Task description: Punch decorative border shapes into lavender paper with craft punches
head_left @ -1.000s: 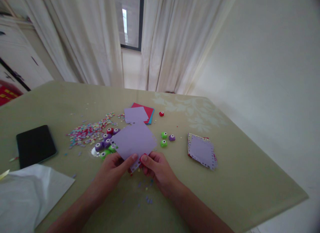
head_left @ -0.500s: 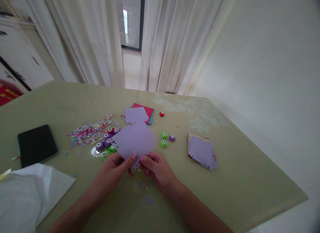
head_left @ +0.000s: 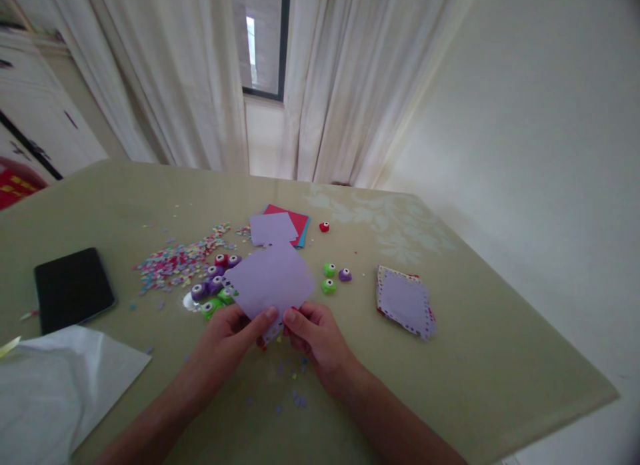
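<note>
A square sheet of purple paper (head_left: 273,276) is held up over the table, small holes punched along its left and near edges. My left hand (head_left: 235,333) pinches its near left side, thumb on top. At the near right edge, my right hand (head_left: 316,332) is closed, with a small red thing (head_left: 293,310) mostly hidden under its thumb and fingers. Just beyond my left hand lies a cluster of purple, green and red eyeball-shaped pieces (head_left: 216,285). Two green ones and a purple one (head_left: 345,274) sit beyond my right hand.
Paper confetti (head_left: 175,262) is heaped at left. Red, blue and purple sheets (head_left: 273,228) lie behind, near a red eyeball piece (head_left: 325,226). A stack of punched paper (head_left: 405,304) rests at right. A black tablet (head_left: 74,288) and crumpled white sheet (head_left: 100,358) occupy the left.
My right hand and the sheet's right side have shifted very slightly right. Both hands keep the same hold.
</note>
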A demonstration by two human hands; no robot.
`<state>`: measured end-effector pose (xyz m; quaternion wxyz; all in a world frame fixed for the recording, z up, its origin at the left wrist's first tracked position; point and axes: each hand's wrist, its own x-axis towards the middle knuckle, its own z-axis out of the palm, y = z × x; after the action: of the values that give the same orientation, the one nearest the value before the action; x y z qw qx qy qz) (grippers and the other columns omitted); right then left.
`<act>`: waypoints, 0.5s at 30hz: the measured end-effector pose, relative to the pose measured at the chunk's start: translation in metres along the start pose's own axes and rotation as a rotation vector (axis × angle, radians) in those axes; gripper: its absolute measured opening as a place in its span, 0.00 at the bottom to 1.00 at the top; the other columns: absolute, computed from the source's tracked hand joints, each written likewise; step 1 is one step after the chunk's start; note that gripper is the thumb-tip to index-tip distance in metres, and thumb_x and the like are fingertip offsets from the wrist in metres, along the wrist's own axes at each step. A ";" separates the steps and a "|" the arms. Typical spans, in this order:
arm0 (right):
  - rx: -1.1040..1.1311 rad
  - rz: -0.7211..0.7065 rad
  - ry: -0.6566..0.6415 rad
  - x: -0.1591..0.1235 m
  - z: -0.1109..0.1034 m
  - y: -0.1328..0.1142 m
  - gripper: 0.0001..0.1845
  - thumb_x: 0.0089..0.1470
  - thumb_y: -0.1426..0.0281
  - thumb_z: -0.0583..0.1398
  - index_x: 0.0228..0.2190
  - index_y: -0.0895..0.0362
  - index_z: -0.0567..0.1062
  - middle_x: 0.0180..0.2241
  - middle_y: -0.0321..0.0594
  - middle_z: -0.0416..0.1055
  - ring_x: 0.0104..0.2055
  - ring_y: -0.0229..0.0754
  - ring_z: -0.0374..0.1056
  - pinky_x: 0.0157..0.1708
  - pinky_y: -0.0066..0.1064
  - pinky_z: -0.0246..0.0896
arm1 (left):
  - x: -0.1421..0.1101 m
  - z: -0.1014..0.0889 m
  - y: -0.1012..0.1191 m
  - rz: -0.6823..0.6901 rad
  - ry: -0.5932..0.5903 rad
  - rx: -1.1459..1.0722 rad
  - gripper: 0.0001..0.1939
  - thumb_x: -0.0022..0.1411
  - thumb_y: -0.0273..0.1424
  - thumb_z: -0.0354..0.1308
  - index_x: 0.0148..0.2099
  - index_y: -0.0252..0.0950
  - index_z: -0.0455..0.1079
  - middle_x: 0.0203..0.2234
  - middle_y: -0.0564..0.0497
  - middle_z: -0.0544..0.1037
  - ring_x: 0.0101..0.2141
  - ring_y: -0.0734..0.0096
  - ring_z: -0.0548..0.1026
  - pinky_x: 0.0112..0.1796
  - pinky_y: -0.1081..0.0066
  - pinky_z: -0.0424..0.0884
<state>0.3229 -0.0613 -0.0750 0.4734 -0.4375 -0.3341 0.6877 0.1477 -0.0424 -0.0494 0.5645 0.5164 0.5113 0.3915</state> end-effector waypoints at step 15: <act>-0.022 0.002 0.013 -0.001 0.002 -0.001 0.33 0.40 0.43 0.78 0.25 0.58 0.77 0.21 0.32 0.69 0.23 0.33 0.56 0.26 0.29 0.46 | 0.000 -0.002 -0.001 0.016 -0.009 0.010 0.23 0.55 0.53 0.70 0.28 0.37 0.79 0.21 0.52 0.80 0.24 0.65 0.74 0.27 0.70 0.70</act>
<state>0.3214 -0.0618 -0.0730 0.4700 -0.4474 -0.3384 0.6815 0.1455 -0.0423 -0.0506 0.5614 0.5249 0.5064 0.3910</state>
